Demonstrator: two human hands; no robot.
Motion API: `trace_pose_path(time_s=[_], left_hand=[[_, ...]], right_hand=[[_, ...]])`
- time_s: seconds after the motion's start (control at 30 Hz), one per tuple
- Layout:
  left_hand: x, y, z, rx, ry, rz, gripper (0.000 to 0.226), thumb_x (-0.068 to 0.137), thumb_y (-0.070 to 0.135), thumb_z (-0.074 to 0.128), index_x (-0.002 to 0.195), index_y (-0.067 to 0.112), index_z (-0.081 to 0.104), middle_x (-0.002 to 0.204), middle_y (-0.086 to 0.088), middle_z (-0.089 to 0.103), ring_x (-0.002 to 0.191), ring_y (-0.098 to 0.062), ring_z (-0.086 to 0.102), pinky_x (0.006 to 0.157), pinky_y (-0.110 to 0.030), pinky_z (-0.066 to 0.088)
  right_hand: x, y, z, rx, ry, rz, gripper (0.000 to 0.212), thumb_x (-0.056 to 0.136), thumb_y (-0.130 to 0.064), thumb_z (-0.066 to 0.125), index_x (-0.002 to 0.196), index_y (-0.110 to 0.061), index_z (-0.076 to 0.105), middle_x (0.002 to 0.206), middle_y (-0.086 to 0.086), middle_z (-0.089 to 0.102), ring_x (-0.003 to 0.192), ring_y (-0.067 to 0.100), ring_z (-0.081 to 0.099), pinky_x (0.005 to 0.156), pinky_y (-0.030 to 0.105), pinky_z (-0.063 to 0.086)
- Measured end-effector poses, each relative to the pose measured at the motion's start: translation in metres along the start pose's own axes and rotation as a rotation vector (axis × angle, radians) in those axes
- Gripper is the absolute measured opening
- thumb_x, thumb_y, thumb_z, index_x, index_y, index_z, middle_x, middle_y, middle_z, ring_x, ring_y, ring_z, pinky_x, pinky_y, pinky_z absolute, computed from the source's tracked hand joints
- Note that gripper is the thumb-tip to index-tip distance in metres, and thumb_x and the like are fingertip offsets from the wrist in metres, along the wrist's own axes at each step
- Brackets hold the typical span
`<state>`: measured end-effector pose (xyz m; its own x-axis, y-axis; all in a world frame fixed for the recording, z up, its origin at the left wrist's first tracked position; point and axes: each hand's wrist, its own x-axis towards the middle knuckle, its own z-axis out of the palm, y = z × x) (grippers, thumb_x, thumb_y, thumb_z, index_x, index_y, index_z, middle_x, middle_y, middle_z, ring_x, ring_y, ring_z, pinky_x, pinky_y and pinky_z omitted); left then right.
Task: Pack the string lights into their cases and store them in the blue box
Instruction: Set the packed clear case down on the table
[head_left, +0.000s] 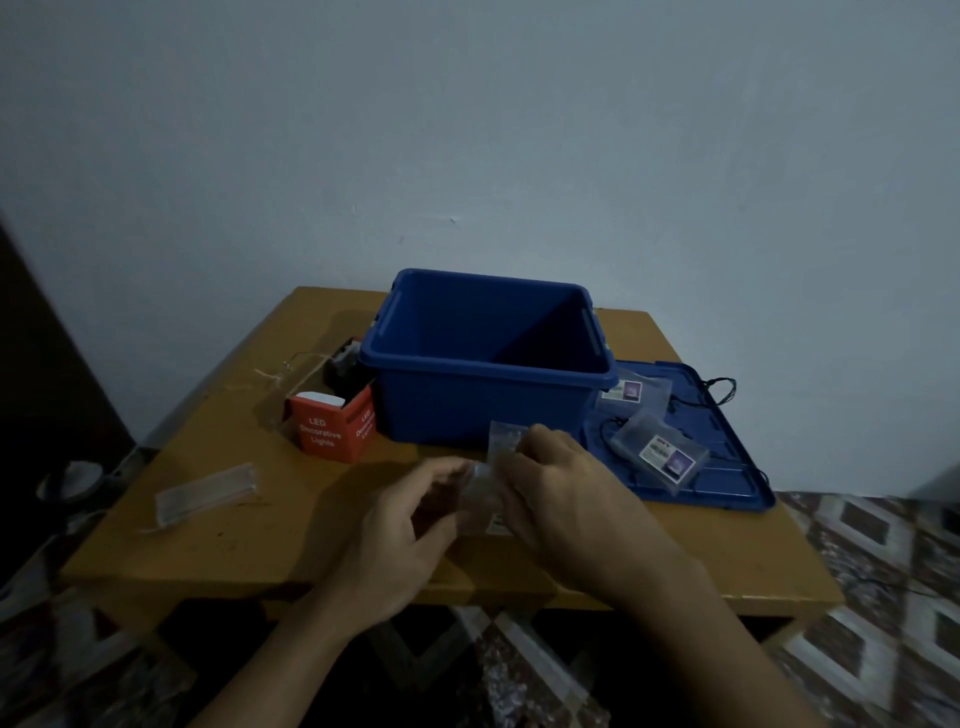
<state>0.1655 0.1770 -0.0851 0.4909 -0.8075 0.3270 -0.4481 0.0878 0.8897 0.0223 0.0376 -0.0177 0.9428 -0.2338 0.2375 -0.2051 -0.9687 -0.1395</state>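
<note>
An open blue box (483, 400) stands at the back middle of the wooden table (260, 551). In front of it both hands hold a clear plastic case (485, 499) with its flap up. My left hand (410, 525) grips its left side and my right hand (561, 488) pinches its right side and flap. Two more clear cases lie on the blue lid (727, 467) to the right: a nearer clear case (660, 454) and a farther clear case (634, 389), with black light wires around them. What the held case contains is too dim to tell.
A red "LED Decorative Lights" carton (332, 423) stands open left of the box, thin wire trailing behind it. Another clear flat case (208, 493) lies at the left of the table. A patterned floor surrounds the table, and a wall rises behind it.
</note>
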Motion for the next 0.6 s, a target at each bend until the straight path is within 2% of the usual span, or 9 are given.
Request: trace_pose_path(time_s=[0.13,0.23,0.37,0.47,0.53,0.6], left_hand=[[-0.001,-0.001,0.001,0.023,0.003,0.027,0.044,0.092,0.003,0.068,0.128,0.026,0.060,0.116,0.017,0.069,0.114,-0.005,0.063,0.095,-0.029,0.054],[0.000,-0.002,0.001,0.037,-0.014,0.031,0.044,0.093,0.002,0.065,0.131,0.024,0.058,0.119,0.014,0.068,0.116,-0.006,0.062,0.097,-0.031,0.053],[0.000,-0.004,0.001,0.079,-0.035,0.037,0.053,0.094,0.005,0.065,0.138,0.031,0.051,0.126,0.019,0.063,0.122,-0.003,0.058,0.100,-0.024,0.049],[-0.001,-0.005,0.001,0.136,-0.042,0.060,0.052,0.094,0.009,0.066,0.134,0.038,0.050,0.121,0.026,0.060,0.119,-0.001,0.056,0.094,-0.012,0.044],[-0.001,-0.003,0.001,0.150,-0.034,0.073,0.048,0.093,0.008,0.066,0.128,0.037,0.051,0.118,0.027,0.059,0.116,0.001,0.056,0.091,-0.008,0.041],[0.000,-0.003,0.002,0.165,-0.034,0.090,0.040,0.093,0.007,0.066,0.120,0.034,0.053,0.113,0.026,0.059,0.111,0.001,0.058,0.087,-0.007,0.040]], right_hand=[[0.003,-0.006,-0.007,-0.040,-0.078,0.013,0.031,0.105,-0.041,0.041,0.128,-0.026,0.053,0.124,-0.004,0.047,0.113,0.013,0.047,0.094,0.030,0.046],[0.005,-0.009,-0.010,-0.002,-0.047,0.025,0.029,0.102,-0.044,0.041,0.125,-0.028,0.051,0.119,-0.006,0.054,0.110,0.012,0.050,0.093,0.032,0.048],[0.003,-0.003,-0.002,0.002,-0.081,0.033,0.047,0.093,-0.052,0.031,0.123,-0.030,0.060,0.123,-0.007,0.048,0.113,0.011,0.042,0.095,0.032,0.045],[-0.001,0.002,0.010,0.019,-0.027,0.043,0.045,0.095,-0.052,0.034,0.115,-0.030,0.068,0.115,-0.007,0.046,0.105,0.012,0.039,0.088,0.034,0.046],[-0.004,0.003,0.015,-0.007,0.068,0.038,0.037,0.097,-0.049,0.039,0.104,-0.030,0.070,0.109,-0.007,0.049,0.099,0.013,0.042,0.079,0.033,0.045],[-0.007,0.004,0.020,-0.009,0.111,0.041,0.036,0.097,-0.050,0.039,0.102,-0.031,0.070,0.109,-0.007,0.050,0.100,0.013,0.043,0.078,0.032,0.045]])
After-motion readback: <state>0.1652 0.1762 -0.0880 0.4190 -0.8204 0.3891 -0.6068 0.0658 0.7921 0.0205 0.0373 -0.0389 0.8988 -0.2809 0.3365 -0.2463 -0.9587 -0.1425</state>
